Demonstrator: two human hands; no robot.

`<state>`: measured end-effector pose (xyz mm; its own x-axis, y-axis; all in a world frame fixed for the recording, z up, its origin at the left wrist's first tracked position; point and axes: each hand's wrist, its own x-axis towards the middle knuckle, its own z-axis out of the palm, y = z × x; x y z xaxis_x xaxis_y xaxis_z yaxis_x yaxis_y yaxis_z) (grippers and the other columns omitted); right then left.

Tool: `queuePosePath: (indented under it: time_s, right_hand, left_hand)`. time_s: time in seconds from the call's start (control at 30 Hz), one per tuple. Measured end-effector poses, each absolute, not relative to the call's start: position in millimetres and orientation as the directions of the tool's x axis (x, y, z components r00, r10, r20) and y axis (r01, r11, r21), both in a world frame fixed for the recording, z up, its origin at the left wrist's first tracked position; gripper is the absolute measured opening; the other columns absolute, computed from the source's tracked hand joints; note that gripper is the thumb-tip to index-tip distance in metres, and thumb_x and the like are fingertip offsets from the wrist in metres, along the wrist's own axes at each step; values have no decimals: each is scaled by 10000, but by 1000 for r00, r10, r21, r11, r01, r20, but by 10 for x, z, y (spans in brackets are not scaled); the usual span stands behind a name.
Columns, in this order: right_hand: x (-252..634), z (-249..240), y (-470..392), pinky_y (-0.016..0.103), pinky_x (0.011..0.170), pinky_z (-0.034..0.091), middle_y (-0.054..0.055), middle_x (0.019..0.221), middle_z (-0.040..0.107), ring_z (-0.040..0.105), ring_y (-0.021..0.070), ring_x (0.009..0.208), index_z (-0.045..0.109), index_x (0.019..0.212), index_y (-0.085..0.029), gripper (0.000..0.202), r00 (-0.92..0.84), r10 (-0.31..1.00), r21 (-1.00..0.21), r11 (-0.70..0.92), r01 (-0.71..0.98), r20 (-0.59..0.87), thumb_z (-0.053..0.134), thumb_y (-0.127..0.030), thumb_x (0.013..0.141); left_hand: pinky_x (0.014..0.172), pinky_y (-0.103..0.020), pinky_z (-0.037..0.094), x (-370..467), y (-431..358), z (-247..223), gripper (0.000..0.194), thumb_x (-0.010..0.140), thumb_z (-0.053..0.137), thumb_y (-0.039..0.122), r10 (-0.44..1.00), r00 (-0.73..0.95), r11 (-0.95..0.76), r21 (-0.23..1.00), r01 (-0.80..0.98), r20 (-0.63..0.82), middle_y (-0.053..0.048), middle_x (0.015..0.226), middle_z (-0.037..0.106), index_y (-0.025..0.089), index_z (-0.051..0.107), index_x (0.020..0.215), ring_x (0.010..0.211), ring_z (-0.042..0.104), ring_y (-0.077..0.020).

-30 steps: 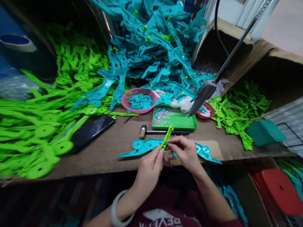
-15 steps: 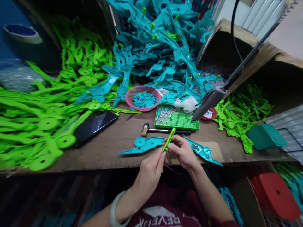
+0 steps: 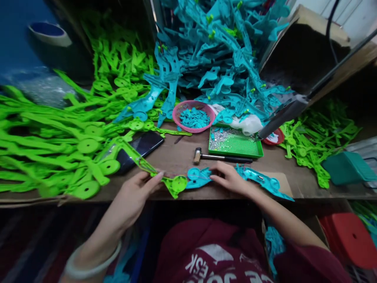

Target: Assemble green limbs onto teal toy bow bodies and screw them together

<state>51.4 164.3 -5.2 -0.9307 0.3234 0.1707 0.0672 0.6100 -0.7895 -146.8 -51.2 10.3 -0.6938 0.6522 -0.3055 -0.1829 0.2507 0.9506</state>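
My left hand grips a long lime-green plastic part with a round disc at its right end, thumb on top, just above the table's front edge. Thin reddish wires seem to run from it toward my right hand. That hand's fingers are bent together over a turquoise plastic part lying on the table; what they pinch is hidden. To its right lies another turquoise stretch with a round boss and a small metal piece, on brown cardboard.
A hammer lies behind my hands. Farther back are a pink bowl of small turquoise pieces, a green tray of metal bits and a grey hanging tool. Lime-green parts heap over a phone at left.
My hands have moved apart, the left going left with the lime-green part, which is now lowered and turned lengthwise. My right hand has come down over the turquoise part. The view has shifted left.
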Motion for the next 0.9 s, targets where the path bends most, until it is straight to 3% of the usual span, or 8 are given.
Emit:
queuePosePath:
  time_s: [0.1,0.2,0.43,0.63,0.77,0.83,0.9]
  right_hand:
    - [947,-58,1668,331,803,537,88,996,723,664,191,882,676,1134,-192,254,-972,194,-744,667,32,133,612,-379,975]
    - [1167,20,1723,381,869,551,104,1047,732,682,218,959,679,1178,-204,325,-985,126,-764,645,-8,117,647,-430,946]
    - [1122,36,1799,342,769,550,75,937,736,680,198,852,700,1146,-198,316,-980,138,-779,626,-27,145,718,-398,902]
    - [1156,74,1847,346,799,553,92,1016,747,689,208,901,680,1199,-201,387,-989,133,-786,617,35,60,668,-478,929]
    - [1102,169,1961,331,813,544,92,1051,751,699,207,926,671,1200,-200,372,-997,73,-800,599,20,30,502,-478,1020]
    - [957,209,1997,331,809,536,95,1009,741,687,205,912,670,1162,-182,340,-994,106,-728,684,43,41,422,-389,1058]
    - [721,217,1984,359,823,525,123,964,715,657,233,926,672,1094,-136,279,-987,153,-505,856,111,44,438,-278,1043]
  left_hand:
    - [645,-315,593,-1362,-624,37,500,614,833,649,652,-674,371,921,-117,-348,-55,823,787,203,769,830,726,700,-230]
    - [602,-306,580,-1144,-467,-15,506,640,810,640,686,-620,331,922,-200,-381,-41,693,752,180,762,844,626,679,-202]
    - [708,-320,626,-947,-17,-155,501,584,851,610,733,-416,371,829,-419,-538,-58,704,771,173,707,783,678,736,-197]
    - [708,-282,626,-1007,-81,-151,503,597,871,580,649,-484,380,801,-463,-588,-66,721,769,156,668,777,718,761,-194]
    - [720,-281,628,-980,-51,-142,464,645,860,549,633,-490,375,791,-483,-599,-59,722,765,161,641,776,746,768,-196]
    - [713,-272,625,-971,-36,-139,463,640,868,547,636,-475,389,784,-483,-608,-55,715,764,165,639,769,757,771,-200]
    - [692,-247,615,-968,-32,-135,501,585,893,567,632,-476,392,782,-484,-611,-51,704,763,166,648,760,745,770,-193]
